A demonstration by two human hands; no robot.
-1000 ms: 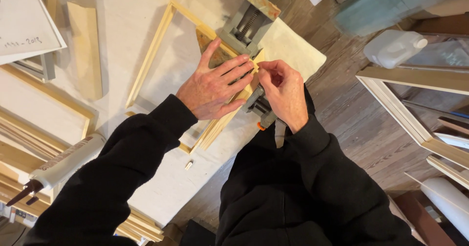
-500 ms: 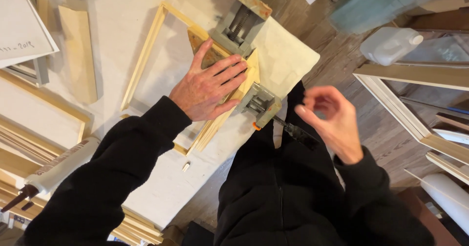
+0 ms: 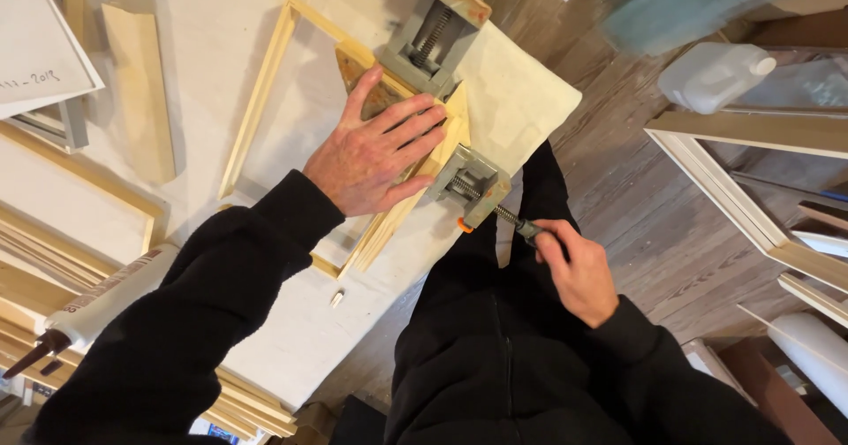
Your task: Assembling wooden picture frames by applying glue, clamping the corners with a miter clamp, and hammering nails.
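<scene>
L hand [image 3: 375, 153] lies flat on the wooden frame corner [image 3: 442, 140] in the corner clamp [image 3: 468, 184] at bench edge, R hand [image 3: 579, 268] gripping its screw handle [image 3: 530, 229]; over-tightening w/ palm slipping could shift the mitre joint.

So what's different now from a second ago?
The right hand left the frame corner, swung out toward the person's body, and has now gripped the handle of the corner clamp. The left hand stays pressed flat on the wooden frame, which hasn't shifted on the table.
</scene>
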